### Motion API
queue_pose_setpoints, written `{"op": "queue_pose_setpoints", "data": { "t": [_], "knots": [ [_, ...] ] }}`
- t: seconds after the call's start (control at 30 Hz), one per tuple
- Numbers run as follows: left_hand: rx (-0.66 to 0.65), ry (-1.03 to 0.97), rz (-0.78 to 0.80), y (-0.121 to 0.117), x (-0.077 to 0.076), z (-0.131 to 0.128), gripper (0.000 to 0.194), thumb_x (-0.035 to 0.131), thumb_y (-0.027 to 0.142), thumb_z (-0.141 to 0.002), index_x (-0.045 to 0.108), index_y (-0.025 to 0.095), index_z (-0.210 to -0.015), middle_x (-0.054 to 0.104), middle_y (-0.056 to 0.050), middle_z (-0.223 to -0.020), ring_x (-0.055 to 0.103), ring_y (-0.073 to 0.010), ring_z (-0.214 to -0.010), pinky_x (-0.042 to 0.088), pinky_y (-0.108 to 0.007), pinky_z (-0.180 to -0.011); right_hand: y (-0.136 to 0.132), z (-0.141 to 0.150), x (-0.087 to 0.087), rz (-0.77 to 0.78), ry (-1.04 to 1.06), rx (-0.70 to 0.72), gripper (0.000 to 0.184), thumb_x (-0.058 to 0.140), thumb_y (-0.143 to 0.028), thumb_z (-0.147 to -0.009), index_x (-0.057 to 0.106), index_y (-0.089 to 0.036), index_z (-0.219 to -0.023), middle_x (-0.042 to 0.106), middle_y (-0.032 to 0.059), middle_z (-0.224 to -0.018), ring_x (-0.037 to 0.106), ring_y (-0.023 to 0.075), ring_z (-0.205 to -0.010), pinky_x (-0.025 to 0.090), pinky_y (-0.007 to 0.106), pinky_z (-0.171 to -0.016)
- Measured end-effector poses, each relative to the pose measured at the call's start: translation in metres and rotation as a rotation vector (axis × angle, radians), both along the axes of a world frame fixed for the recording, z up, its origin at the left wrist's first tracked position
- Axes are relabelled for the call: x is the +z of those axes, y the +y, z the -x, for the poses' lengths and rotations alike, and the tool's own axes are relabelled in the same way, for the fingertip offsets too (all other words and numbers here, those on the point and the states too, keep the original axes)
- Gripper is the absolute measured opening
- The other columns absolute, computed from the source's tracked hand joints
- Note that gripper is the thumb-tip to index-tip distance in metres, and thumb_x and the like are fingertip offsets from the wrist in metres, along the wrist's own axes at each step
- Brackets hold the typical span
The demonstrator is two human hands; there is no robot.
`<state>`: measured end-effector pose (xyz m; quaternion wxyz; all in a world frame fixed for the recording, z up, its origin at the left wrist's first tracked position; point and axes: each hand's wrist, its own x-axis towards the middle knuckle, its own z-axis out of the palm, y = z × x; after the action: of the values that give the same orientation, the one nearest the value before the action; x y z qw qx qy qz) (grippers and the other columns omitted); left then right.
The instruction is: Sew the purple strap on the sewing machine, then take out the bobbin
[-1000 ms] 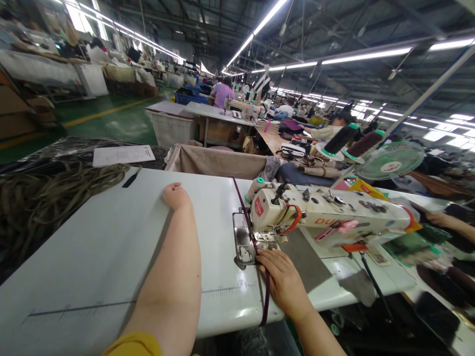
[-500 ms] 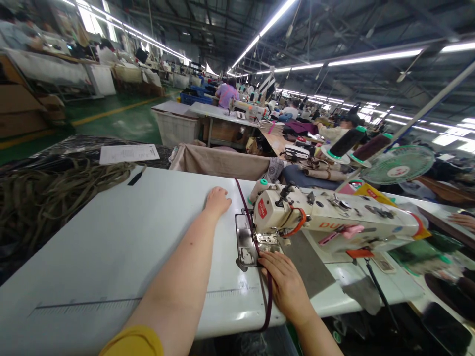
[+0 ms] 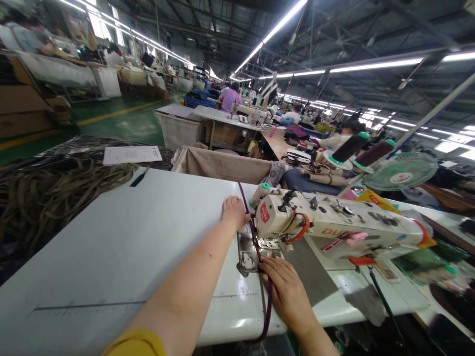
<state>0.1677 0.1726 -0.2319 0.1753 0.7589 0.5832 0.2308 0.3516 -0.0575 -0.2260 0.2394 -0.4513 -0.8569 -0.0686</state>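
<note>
A narrow dark maroon strap (image 3: 267, 316) runs lengthwise across the white table, beneath the needle area of the sewing machine (image 3: 297, 222), and hangs in a loop at the front edge. My right hand (image 3: 287, 291) is closed on the strap just in front of the presser foot (image 3: 267, 243), fingers at the metal plate (image 3: 245, 243). Beyond the plate, my left hand (image 3: 234, 211) rests on the table left of the strap, its thumb stretched out to the strap beside the machine head. The left fingers lie flat; I see nothing held in them.
Olive straps (image 3: 70, 193) lie heaped at the left near a paper sheet (image 3: 131, 154). A fabric-lined bin (image 3: 222, 165) stands behind the table. Thread cones (image 3: 349, 148) and a green fan (image 3: 401, 172) are at the right. Other people sit at machines farther off.
My left hand has moved right, up to the strap, and its thumb now reaches toward the machine head. My right hand stays on the strap. The view has shifted slightly.
</note>
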Motion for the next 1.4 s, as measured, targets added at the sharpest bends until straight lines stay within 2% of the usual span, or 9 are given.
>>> {"op": "queue_pose_setpoints", "data": {
  "t": [0.17,0.33,0.53,0.63,0.7,0.83,1.0,1.17,1.4],
  "knots": [
    [0.013,-0.004,0.014,-0.001,0.003,0.002,0.057,0.076,0.04,-0.09,0.064,0.01,-0.138,0.057,-0.022,-0.154,0.042,-0.0397,-0.15,0.028,-0.049,-0.129,0.001,0.0,0.0,-0.008,-0.001,0.009,0.028,0.052,-0.02,-0.116,0.068,-0.024,-0.138,0.076,0.0077,-0.139,0.072,0.0259,-0.131,0.057,0.052,-0.115],
    [0.095,-0.05,0.043,0.003,0.005,0.013,0.05,0.073,0.028,-0.087,0.067,0.013,-0.135,0.058,-0.02,-0.151,0.044,-0.0379,-0.148,0.032,-0.045,-0.125,0.001,0.001,-0.001,-0.023,-0.005,0.009,0.027,0.051,-0.021,-0.117,0.068,-0.023,-0.137,0.076,0.0083,-0.139,0.072,0.0259,-0.13,0.057,0.052,-0.115],
    [0.203,-0.192,0.066,0.011,0.004,0.026,0.027,0.07,0.015,-0.083,0.075,0.008,-0.109,0.063,-0.026,-0.136,0.047,-0.0461,-0.139,0.037,-0.055,-0.116,0.001,0.0,0.0,-0.02,-0.006,0.002,0.026,0.05,-0.023,-0.118,0.069,-0.024,-0.137,0.076,0.0086,-0.138,0.072,0.0263,-0.129,0.057,0.052,-0.114],
    [0.222,-0.37,0.081,0.019,0.002,0.031,0.005,0.073,0.013,-0.082,0.072,0.015,-0.087,0.066,-0.023,-0.129,0.049,-0.0457,-0.139,0.036,-0.056,-0.119,0.002,0.0,0.0,-0.017,-0.01,0.002,0.026,0.049,-0.024,-0.119,0.068,-0.024,-0.137,0.076,0.0085,-0.139,0.072,0.0264,-0.13,0.057,0.053,-0.114],
    [0.219,-0.545,0.102,0.027,0.001,0.033,0.01,0.073,0.013,-0.083,0.067,0.018,-0.077,0.07,-0.019,-0.117,0.057,-0.0407,-0.131,0.039,-0.052,-0.118,0.001,0.0,0.0,-0.015,-0.012,0.001,0.026,0.049,-0.024,-0.119,0.068,-0.024,-0.136,0.076,0.0082,-0.138,0.072,0.0263,-0.13,0.057,0.052,-0.114],
    [0.149,-0.983,0.208,0.038,0.0,0.038,0.011,0.072,0.019,-0.089,0.065,0.02,-0.081,0.073,-0.008,-0.091,0.07,-0.0274,-0.098,0.053,-0.043,-0.1,0.001,0.001,0.0,-0.021,-0.009,0.002,0.026,0.049,-0.025,-0.119,0.069,-0.023,-0.136,0.077,0.0087,-0.137,0.073,0.0263,-0.129,0.057,0.051,-0.113],
    [0.053,-1.453,0.355,0.036,-0.002,0.041,0.02,0.081,0.022,-0.086,0.061,0.018,-0.086,0.076,-0.007,-0.091,0.073,-0.0187,-0.087,0.059,-0.037,-0.093,0.0,0.002,0.001,-0.014,-0.008,0.003,0.026,0.049,-0.025,-0.119,0.069,-0.023,-0.136,0.076,0.0083,-0.138,0.072,0.026,-0.129,0.057,0.052,-0.114],
    [0.021,-1.664,0.439,0.032,0.0,0.046,0.029,0.089,0.011,-0.077,0.067,0.015,-0.095,0.075,-0.006,-0.092,0.072,-0.0157,-0.086,0.06,-0.032,-0.089,0.0,0.002,0.0,-0.013,0.011,-0.002,0.028,0.049,-0.024,-0.119,0.069,-0.022,-0.137,0.077,0.0101,-0.137,0.072,0.0264,-0.13,0.056,0.051,-0.115],
    [0.056,-1.752,0.467,0.026,0.002,0.051,0.025,0.087,0.006,-0.078,0.073,0.015,-0.097,0.074,-0.002,-0.089,0.07,-0.0108,-0.082,0.057,-0.022,-0.079,-0.002,0.005,0.002,-0.011,0.034,-0.008,0.027,0.053,-0.023,-0.116,0.072,-0.021,-0.136,0.078,0.0106,-0.135,0.073,0.0263,-0.128,0.056,0.051,-0.117]
  ]
}}
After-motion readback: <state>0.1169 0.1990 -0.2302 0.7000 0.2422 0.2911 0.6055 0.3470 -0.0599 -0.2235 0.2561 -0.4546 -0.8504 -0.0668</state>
